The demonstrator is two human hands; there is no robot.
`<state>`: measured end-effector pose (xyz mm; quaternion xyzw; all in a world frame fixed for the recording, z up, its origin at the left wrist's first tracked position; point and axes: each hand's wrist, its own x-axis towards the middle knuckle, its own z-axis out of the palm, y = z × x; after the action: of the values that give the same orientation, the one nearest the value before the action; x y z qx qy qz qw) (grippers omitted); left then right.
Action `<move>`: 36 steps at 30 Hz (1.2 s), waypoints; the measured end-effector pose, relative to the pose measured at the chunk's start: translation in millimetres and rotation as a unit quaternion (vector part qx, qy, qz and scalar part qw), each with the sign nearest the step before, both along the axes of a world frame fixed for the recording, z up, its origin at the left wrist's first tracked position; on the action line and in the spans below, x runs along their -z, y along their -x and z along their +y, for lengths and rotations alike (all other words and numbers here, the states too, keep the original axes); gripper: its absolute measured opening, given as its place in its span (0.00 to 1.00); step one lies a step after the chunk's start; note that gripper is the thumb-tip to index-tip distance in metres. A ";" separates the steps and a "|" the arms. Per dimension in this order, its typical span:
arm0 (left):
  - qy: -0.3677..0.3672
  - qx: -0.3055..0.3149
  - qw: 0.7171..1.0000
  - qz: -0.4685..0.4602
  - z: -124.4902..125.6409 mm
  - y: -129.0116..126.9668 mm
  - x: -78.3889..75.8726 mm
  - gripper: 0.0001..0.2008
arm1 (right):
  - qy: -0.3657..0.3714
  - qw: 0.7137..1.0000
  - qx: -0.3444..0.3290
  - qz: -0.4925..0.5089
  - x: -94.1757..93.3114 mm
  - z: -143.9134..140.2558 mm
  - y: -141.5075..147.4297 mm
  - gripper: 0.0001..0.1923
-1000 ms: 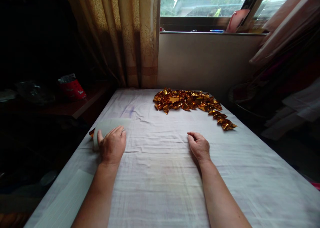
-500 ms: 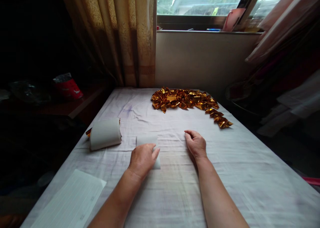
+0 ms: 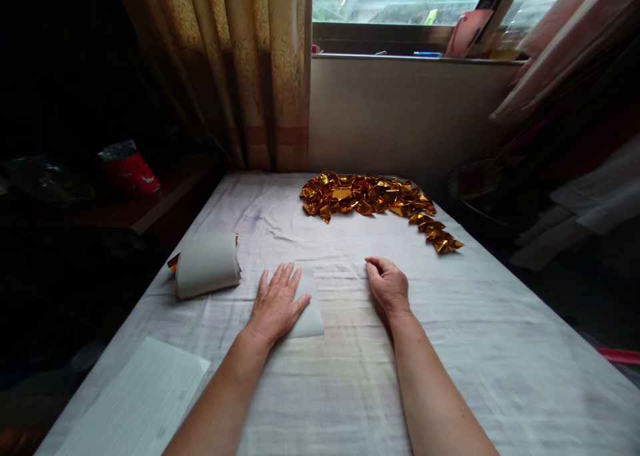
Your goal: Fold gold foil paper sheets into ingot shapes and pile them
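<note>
My left hand (image 3: pixel 281 304) lies flat with fingers spread over a small pale sheet of paper (image 3: pixel 311 315), covering its left part. To the right, my right hand (image 3: pixel 389 285) rests on the cloth with its fingers curled closed; whether anything is inside I cannot make out. A curved stack of pale-backed sheets (image 3: pixel 206 267), with gold foil showing at its edges, sits left of my left hand. Beyond my hands lies a pile of folded gold foil pieces (image 3: pixel 367 196), with a short row of them trailing toward the right edge.
A white cloth (image 3: pixel 340 396) covers the table. A larger lined sheet (image 3: pixel 137 399) lies at the near left. Past the left edge, a red packet (image 3: pixel 131 171) stands on a dark surface. A curtain (image 3: pixel 255 76), a wall and a window are behind; clothes hang at right.
My left hand has opened from bent fingers to a flat spread on the small sheet, moving slightly left. My right hand keeps its curled pose. The view has shifted slightly.
</note>
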<state>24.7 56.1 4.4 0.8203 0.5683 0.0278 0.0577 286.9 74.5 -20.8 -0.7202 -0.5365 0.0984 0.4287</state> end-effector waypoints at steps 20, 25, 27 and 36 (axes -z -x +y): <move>-0.032 -0.115 0.993 -0.012 -4.5 -20.6 -1.6 0.29 | 0.154 0.914 -0.349 -0.136 -28.0 -34.4 39.4 0.29; -0.038 -0.113 0.993 -0.014 -3.8 -20.7 -0.6 0.30 | 0.142 0.913 -0.358 -0.131 -24.0 -38.1 47.8 0.30; -0.037 -0.113 0.993 -0.013 -3.2 -20.4 0.4 0.30 | 0.142 0.914 -0.359 -0.126 -24.3 -38.2 48.4 0.31; -0.049 -0.109 0.993 -0.020 -4.5 -20.1 0.7 0.29 | 0.162 0.915 -0.344 -0.135 -22.5 -36.4 51.4 0.33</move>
<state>44.8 51.6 3.7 0.7544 0.6513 0.0781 0.0249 235.5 38.1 1.7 -0.5575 -0.7805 0.2270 0.1690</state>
